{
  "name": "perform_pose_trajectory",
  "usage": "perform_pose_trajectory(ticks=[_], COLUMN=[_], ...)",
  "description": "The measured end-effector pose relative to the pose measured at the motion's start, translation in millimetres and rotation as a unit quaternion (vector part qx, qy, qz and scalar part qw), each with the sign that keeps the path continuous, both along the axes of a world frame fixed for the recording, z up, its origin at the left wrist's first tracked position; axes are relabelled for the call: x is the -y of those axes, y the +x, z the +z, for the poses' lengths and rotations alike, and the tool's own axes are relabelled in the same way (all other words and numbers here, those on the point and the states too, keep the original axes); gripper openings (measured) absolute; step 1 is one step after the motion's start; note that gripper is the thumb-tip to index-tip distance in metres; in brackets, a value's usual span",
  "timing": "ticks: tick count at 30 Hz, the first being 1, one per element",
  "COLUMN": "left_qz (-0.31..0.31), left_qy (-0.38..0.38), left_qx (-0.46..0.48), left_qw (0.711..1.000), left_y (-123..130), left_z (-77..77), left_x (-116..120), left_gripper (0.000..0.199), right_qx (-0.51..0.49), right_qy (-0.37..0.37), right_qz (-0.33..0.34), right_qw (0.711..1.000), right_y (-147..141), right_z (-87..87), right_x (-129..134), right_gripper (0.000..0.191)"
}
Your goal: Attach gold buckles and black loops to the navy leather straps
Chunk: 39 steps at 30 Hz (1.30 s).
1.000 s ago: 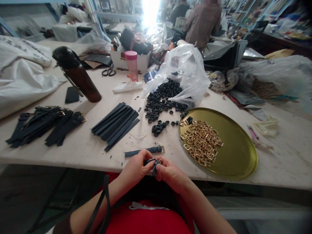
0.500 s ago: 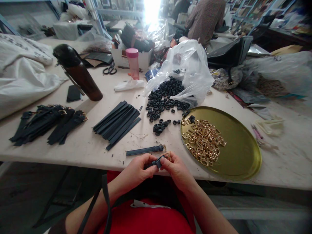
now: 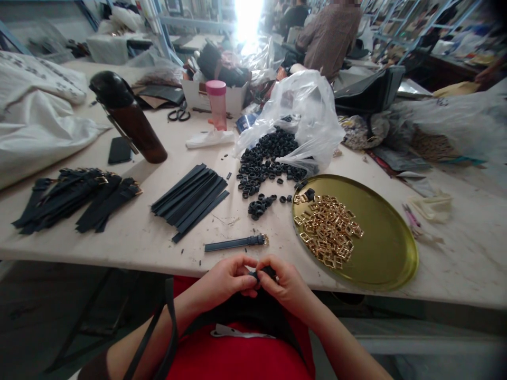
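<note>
At the table's front edge, my left hand (image 3: 226, 278) and my right hand (image 3: 285, 285) are pinched together on a dark leather strap (image 3: 269, 272). Fingers cover most of the strap; its buckle does not show now. Just beyond them lies a finished-looking strap (image 3: 233, 243) with a gold buckle and keeper loop. A gold tray (image 3: 384, 253) to the right bears a heap of gold buckles (image 3: 327, 229). Small black keeper loops (image 3: 269, 153) spill from a clear plastic bag (image 3: 312, 100). Plain dark strips (image 3: 190, 198) lie left of centre.
Buckled straps (image 3: 75, 200) are piled at far left, near a phone (image 3: 119, 151) and a brown bottle (image 3: 134, 124). Behind stand scissors (image 3: 179, 113), a pink-lidded container (image 3: 217, 105) and a white box (image 3: 194, 95). Another person (image 3: 328, 39) is at the back.
My hands have drawn closer together and slightly lower. The strap between them has turned, and its gold buckle, visible before, is now hidden by my right fingers.
</note>
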<state>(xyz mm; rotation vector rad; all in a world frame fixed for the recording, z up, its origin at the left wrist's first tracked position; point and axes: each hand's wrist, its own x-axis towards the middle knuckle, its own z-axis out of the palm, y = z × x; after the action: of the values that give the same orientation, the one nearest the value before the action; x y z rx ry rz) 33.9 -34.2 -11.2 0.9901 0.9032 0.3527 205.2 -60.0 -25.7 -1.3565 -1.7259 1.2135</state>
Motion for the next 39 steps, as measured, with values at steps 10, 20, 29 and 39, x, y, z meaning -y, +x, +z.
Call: perform_pose_trajectory(ticks=[10,20,29,39], left_qz=[-0.046,-0.083,-0.074,-0.082], left_qy=[0.073,0.216,0.21,0.497], left_qx=[-0.087,-0.191,-0.159,-0.389], left_qw=[0.993,0.954,0.962,0.771], left_y=[-6,-7,-18,-37], left_z=[1.9,13.3,21.4,8.5], left_x=[-8,-22,-25,-58], left_gripper=[0.029,0.02,0.023,0.026], right_qx=[-0.004,0.013,0.003,0.136], right_qy=[0.017,0.097,0.08,0.168], right_qz=[-0.008,-0.072,-0.004,-0.05], right_qw=[1.0,0.993,0.997,0.975], right_y=[-4,-18,-14,-19], right_z=[-4.8,-6.9,0.3,0.4], right_x=[4,-7,-18,-51], right_gripper=[0.01,0.01,0.014,0.019])
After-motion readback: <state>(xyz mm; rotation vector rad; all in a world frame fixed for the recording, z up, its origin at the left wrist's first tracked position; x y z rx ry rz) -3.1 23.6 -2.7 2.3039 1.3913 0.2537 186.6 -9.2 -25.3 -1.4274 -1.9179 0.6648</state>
